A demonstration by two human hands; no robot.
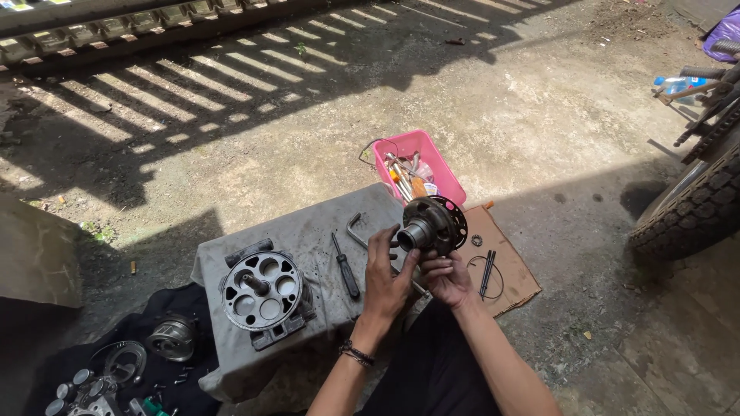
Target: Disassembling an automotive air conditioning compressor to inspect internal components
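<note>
Both hands were clamped on a round metal hub (430, 223), held up in the air above the edge of the surface (308, 231). The left hand (388, 271) gripped it from below with fingers bent, and the right hand (447, 276) supported it under the flange. A black screwdriver (346, 266) lay just beside the left hand. Behind the hub stood a pink plastic basket (432, 158) with tools, and a flat brown cardboard (505, 266) lay on the floor.

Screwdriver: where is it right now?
Head view: the screwdriver lies on the grey cloth, just left of the left hand, right of the round holed part.
</note>
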